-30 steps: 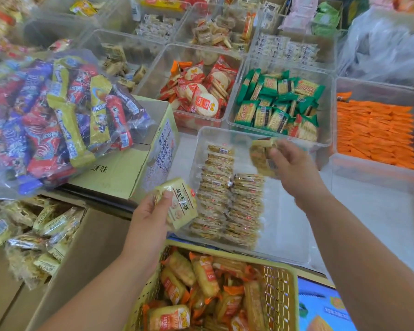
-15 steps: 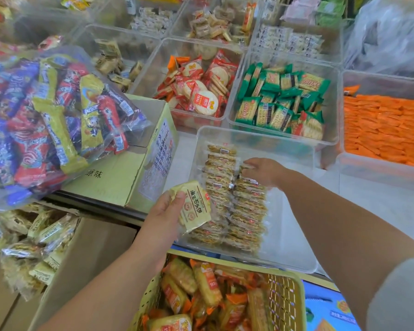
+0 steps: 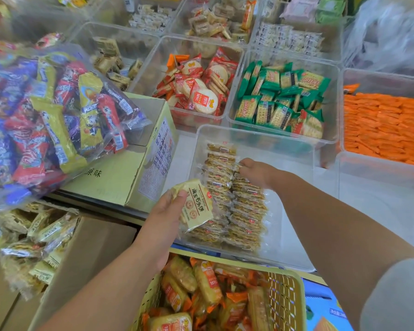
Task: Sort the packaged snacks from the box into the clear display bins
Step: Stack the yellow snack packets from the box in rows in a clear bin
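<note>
left hand [image 3: 164,217] at centre frame is closed around a small stack of pale yellow biscuit packs [image 3: 196,206], thumb on the printed face, fingers wrapped behind, held just over the near left edge of the clear bin [image 3: 294,149]; right hand [image 3: 255,172] is down inside that bin with fingers curled onto the top of the right-hand row of packs [image 3: 246,211], whether it actually pinches one or only presses it into line, cannot tell; two rows of the same packs stand on edge in the left half of the bin, right half bare; more of them lie loose in the cardboard box [image 3: 89,256] at lower left, so supply is far from used up; packs look light, film wrapper is slick and crinkly, the biscuit inside likely stiff but brittle, so squeezing hard could crack it; best hold judged to be across the flat faces or the two long edges, several at once as a block, not by the sealed end flaps which would let them swing and slip; set on edge against the row so they do not topple; red, green and orange snacks in the bins at upper frame are not part of this step; yellow basket [image 3: 287,297] at bottom holds other packs
</note>
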Demonstrator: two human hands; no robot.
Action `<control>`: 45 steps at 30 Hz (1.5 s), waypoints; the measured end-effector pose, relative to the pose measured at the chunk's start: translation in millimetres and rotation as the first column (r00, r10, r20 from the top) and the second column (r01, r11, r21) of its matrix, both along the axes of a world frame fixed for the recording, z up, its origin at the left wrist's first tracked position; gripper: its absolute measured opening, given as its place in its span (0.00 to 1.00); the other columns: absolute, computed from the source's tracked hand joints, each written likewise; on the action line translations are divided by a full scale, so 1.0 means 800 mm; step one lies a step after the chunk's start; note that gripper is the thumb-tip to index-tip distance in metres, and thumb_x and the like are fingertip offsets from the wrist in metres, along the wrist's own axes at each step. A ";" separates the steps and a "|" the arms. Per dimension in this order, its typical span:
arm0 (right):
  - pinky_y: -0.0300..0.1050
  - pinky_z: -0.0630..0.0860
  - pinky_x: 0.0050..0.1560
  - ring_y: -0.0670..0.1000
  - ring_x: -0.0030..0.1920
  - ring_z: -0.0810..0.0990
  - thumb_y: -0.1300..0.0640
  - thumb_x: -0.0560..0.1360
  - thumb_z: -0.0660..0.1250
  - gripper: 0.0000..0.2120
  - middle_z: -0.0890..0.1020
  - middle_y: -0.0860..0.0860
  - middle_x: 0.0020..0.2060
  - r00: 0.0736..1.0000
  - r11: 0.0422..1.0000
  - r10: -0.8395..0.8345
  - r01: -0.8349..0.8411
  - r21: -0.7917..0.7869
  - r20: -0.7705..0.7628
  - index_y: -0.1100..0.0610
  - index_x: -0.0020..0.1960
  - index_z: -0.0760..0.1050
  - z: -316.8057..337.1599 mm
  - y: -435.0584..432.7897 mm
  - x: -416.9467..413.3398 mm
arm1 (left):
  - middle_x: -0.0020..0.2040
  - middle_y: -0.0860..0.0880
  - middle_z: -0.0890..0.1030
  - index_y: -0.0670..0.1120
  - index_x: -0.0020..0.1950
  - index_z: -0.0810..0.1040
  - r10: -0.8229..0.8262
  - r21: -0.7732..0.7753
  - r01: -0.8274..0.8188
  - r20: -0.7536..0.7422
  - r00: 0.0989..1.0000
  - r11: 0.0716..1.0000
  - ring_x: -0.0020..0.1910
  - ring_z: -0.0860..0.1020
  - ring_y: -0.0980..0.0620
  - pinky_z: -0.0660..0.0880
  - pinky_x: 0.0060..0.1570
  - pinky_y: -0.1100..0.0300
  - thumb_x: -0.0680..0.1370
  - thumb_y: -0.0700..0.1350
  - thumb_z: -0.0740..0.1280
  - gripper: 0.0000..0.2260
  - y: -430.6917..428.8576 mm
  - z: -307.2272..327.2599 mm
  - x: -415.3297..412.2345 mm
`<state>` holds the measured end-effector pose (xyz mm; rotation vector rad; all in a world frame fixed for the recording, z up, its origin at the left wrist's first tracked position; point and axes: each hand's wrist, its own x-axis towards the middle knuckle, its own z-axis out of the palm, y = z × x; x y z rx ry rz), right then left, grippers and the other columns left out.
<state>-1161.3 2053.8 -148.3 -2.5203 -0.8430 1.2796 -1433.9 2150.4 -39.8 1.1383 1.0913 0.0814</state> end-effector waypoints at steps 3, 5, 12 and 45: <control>0.59 0.66 0.71 0.62 0.72 0.68 0.40 0.78 0.51 0.29 0.69 0.56 0.75 0.998 1.000 0.009 -0.008 -0.027 0.059 0.45 0.78 0.58 0.003 -0.003 -0.002 | 0.49 0.58 0.88 0.67 0.50 0.83 0.039 0.008 -0.039 0.011 0.999 0.999 0.51 0.84 0.58 0.76 0.50 0.59 0.84 0.56 0.64 0.10 0.000 0.002 -0.002; 0.59 0.66 0.71 0.62 0.72 0.69 0.38 0.77 0.54 0.31 0.68 0.55 0.76 0.997 0.999 -0.041 0.039 0.031 0.070 0.44 0.79 0.57 0.009 -0.006 -0.005 | 0.47 0.57 0.88 0.60 0.55 0.83 0.085 0.042 -0.086 0.033 0.996 0.995 0.45 0.85 0.61 0.78 0.37 0.68 0.84 0.53 0.65 0.07 0.001 0.003 -0.003; 0.54 0.62 0.73 0.58 0.75 0.67 0.36 0.83 0.51 0.29 0.68 0.53 0.77 0.959 0.922 -0.252 0.197 0.333 0.129 0.47 0.79 0.61 0.040 -0.045 -0.027 | 0.44 0.56 0.88 0.53 0.53 0.83 0.230 0.090 -0.239 0.103 0.968 0.967 0.40 0.86 0.60 0.77 0.30 0.69 0.83 0.49 0.67 0.05 0.011 0.018 -0.005; 0.50 0.79 0.47 0.57 0.50 0.79 0.50 0.83 0.57 0.10 0.81 0.52 0.51 0.807 0.962 0.250 -0.269 -0.043 0.534 0.49 0.58 0.75 0.047 -0.014 0.027 | 0.85 0.50 0.48 0.51 0.82 0.32 -0.467 0.370 0.859 -0.726 0.505 0.355 0.80 0.61 0.49 0.69 0.71 0.53 0.74 0.75 0.61 0.53 -0.006 -0.039 -0.016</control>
